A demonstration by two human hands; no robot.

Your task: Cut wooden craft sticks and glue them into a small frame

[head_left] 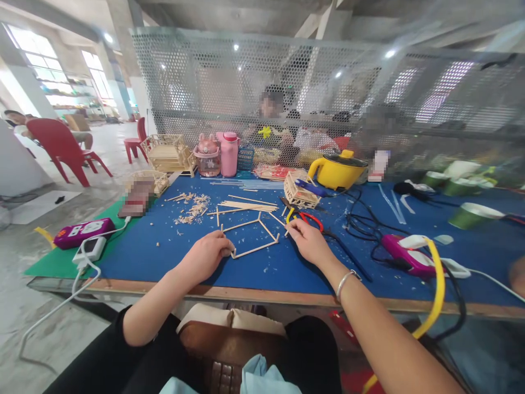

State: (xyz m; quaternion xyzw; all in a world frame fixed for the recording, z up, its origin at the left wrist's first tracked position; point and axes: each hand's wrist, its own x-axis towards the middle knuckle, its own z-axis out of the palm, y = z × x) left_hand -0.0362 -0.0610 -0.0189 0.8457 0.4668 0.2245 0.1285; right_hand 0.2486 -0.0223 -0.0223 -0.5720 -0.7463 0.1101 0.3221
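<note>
A frame of thin wooden sticks (255, 250) lies on the blue table mat, with short upright pieces at its corners. My left hand (210, 253) is closed at the frame's near-left corner, fingertips pinching it. To the right of the frame, my right hand (308, 239) pinches the end of a thin wooden stick (277, 219). Just beyond the frame lies a bundle of loose sticks (248, 206). Pliers with red and yellow handles (310, 219) rest by my right fingers, partly hidden. What sits between my left fingertips is mostly covered.
Wood scraps (194, 209) are scattered at the left. A small stick basket (301, 191) stands near a yellow pot (337, 169). Black cables and a purple power strip (410, 257) lie right. Pink bottles (228, 156) stand before a perforated screen (229, 82); people sit beyond it.
</note>
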